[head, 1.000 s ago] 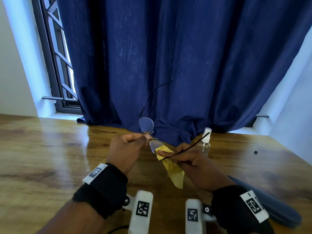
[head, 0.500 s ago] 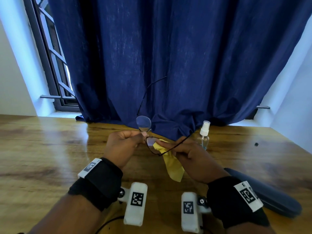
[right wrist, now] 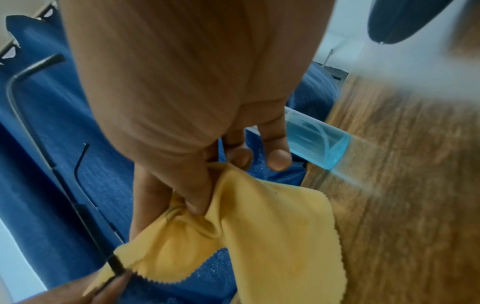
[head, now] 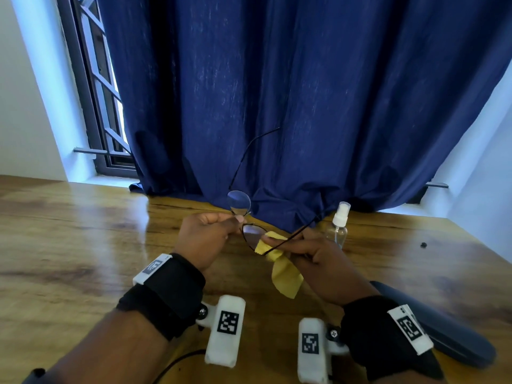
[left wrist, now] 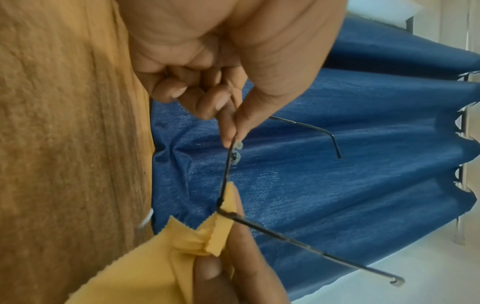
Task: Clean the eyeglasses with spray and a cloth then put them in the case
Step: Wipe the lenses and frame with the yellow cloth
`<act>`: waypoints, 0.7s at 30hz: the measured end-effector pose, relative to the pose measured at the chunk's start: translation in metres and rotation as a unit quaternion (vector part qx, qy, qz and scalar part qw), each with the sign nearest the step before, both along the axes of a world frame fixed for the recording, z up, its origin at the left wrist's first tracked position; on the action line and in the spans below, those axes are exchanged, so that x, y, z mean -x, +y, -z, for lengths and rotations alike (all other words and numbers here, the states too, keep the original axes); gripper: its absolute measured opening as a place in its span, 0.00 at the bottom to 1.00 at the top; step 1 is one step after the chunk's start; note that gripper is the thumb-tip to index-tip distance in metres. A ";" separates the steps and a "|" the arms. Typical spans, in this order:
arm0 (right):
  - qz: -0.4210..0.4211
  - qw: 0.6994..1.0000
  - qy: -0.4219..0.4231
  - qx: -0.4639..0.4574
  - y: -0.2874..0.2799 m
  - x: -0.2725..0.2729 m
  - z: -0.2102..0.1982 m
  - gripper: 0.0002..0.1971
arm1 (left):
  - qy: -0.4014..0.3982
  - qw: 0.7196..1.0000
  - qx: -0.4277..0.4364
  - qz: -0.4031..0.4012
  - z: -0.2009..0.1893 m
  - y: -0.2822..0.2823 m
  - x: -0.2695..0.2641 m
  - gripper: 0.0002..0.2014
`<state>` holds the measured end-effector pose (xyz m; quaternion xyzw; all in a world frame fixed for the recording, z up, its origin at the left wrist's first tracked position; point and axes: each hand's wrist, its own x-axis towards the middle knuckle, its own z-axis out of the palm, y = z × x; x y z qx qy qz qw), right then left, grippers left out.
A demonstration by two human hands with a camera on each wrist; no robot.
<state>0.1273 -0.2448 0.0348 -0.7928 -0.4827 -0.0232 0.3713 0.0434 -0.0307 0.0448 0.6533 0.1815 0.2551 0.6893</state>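
Thin black wire eyeglasses (head: 252,233) are held above the wooden table (head: 83,245), temples pointing away from me. My left hand (head: 237,219) pinches the frame by the bridge, beside the upper lens; in the left wrist view the thumb and forefinger of my left hand (left wrist: 233,131) close on the eyeglasses (left wrist: 225,170) just above the nose pads. My right hand (head: 266,241) pinches a yellow cloth (head: 285,275) around the lower lens at its hinge. The right wrist view has my right hand (right wrist: 197,205) bunching the cloth (right wrist: 272,236).
A clear spray bottle (head: 338,225) with a white top stands on the table just behind my right hand. A dark blue glasses case (head: 443,336) lies closed at the right, near me. A blue curtain (head: 304,106) hangs behind and drapes onto the table's far edge.
Both hands and the glasses have shifted a little away from me. The grips are the same, and the cloth stays pinched on the lower lens.
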 end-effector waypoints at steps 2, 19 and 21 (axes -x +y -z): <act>-0.021 1.000 -0.003 0.011 0.001 0.002 -0.001 0.28 | 0.001 1.000 0.004 -0.001 0.001 -0.002 0.000 0.06; 0.003 0.999 0.028 0.026 0.003 0.000 0.001 0.29 | 0.039 0.995 0.042 0.076 0.010 -0.013 -0.002 0.07; 0.011 1.000 0.020 0.018 0.001 -0.002 0.002 0.28 | 0.037 0.996 0.052 0.057 0.008 -0.009 -0.002 0.06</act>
